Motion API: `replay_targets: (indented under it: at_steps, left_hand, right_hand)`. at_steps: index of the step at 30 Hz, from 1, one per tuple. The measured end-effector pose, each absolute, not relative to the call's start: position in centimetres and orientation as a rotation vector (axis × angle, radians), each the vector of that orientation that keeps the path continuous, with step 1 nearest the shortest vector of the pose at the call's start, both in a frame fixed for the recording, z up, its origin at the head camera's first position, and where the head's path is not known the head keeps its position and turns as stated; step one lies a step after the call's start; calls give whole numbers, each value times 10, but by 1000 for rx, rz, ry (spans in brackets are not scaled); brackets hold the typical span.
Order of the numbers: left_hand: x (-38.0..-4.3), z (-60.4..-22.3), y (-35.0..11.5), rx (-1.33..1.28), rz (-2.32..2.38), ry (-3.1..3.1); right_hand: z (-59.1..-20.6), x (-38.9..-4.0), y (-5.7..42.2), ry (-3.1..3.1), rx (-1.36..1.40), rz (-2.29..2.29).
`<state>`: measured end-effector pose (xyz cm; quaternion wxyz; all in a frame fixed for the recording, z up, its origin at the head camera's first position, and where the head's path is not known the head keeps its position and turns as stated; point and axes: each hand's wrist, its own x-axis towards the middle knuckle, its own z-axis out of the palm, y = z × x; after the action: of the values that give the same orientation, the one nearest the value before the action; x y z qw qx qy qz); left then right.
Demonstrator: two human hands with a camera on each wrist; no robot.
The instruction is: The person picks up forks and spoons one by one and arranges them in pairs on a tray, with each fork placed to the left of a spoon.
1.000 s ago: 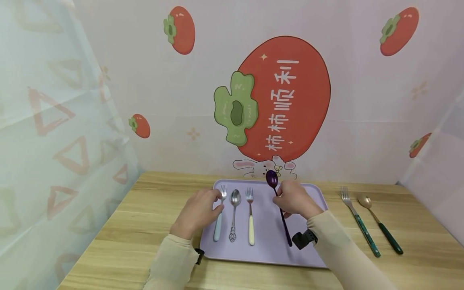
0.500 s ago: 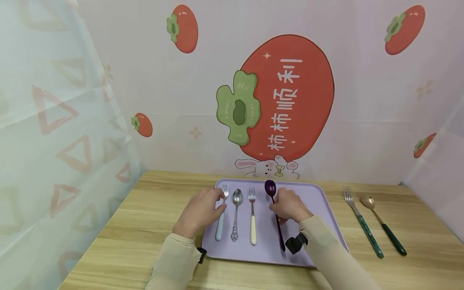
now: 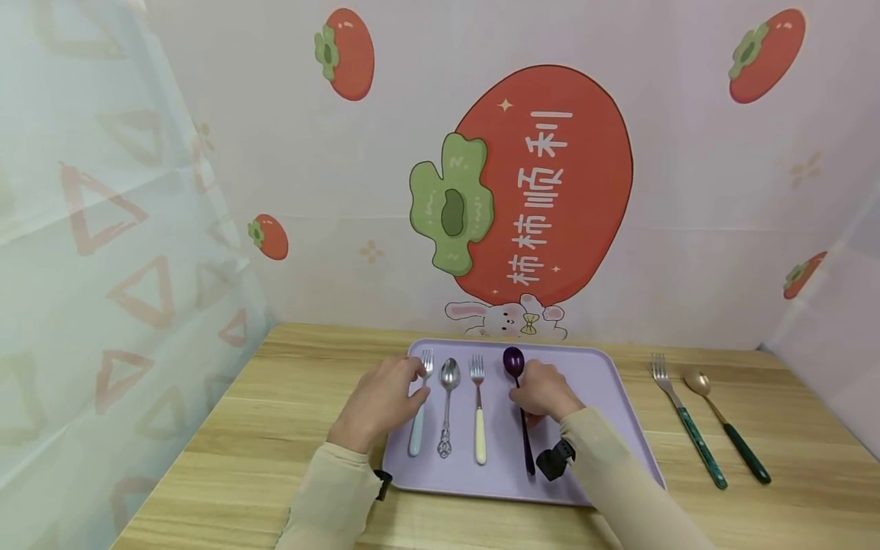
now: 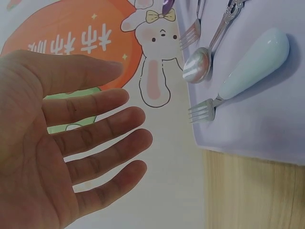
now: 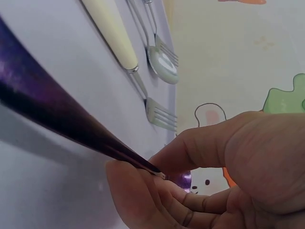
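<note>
My right hand point(image 3: 548, 391) pinches the slim neck of a dark purple spoon point(image 3: 513, 362) between thumb and fingers, close over the right half of a lilac tray point(image 3: 591, 473). In the right wrist view the spoon's handle point(image 5: 52, 105) runs toward the upper left. My left hand point(image 3: 381, 401) hovers by the tray's left side with fingers apart and relaxed, holding nothing. Near its fingertips lies a fork with a pale blue handle point(image 3: 416, 431). Beside that on the tray are an ornate silver spoon point(image 3: 450, 374) and a fork with a cream handle point(image 3: 480, 437).
On the wooden table point(image 3: 227, 435), right of the tray, lie a fork with a green patterned handle point(image 3: 701, 447) and a gold spoon with a dark green handle point(image 3: 747, 454). A wall sheet point(image 3: 344, 176) printed with persimmons stands behind the table.
My right hand has lowered the purple spoon toward the tray and moved it left, turning it nearly parallel to the other cutlery. My left hand stays about where it was.
</note>
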<state>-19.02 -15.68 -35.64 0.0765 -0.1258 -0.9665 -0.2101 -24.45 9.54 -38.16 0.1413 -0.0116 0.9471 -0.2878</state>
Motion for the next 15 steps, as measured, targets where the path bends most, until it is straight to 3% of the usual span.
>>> replay_targets:
  at_steps: [15]
  left_hand:
    - [-189,-356,-155,-394,-615,-2885]
  right_hand:
    - [-393,-250,96,2708,18,-853]
